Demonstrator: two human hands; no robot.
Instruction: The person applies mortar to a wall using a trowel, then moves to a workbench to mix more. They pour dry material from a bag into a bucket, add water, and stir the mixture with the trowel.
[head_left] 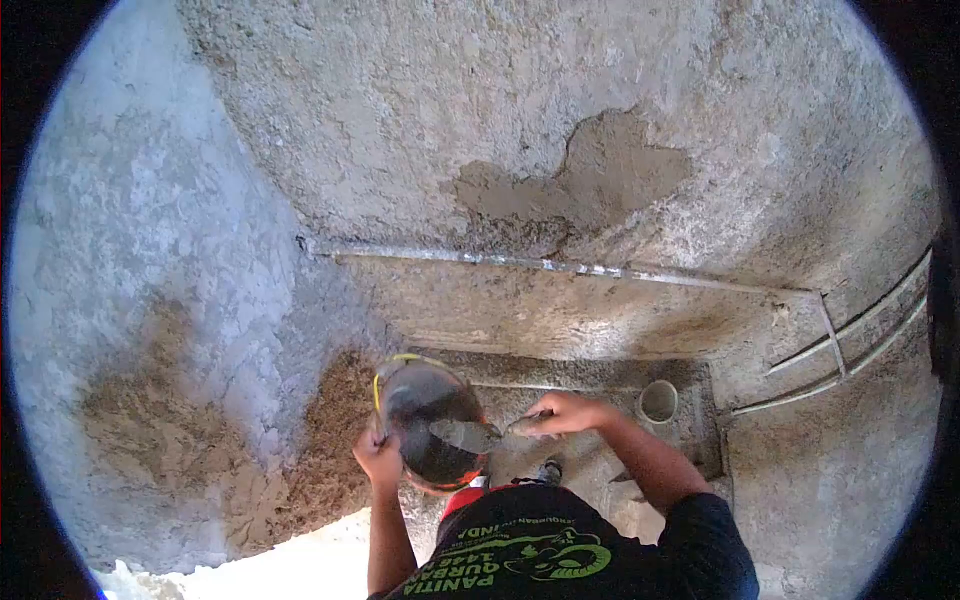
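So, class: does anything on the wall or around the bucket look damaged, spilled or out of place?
Yes. A darker, damp-looking mortar patch stands out on the rough wall above the pipe, uneven against the paler surface. Loose sandy material lies beside the bucket.

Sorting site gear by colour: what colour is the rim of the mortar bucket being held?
Yellow along the round mortar bucket's rim, with red-orange at its lower edge; seen in the head view.
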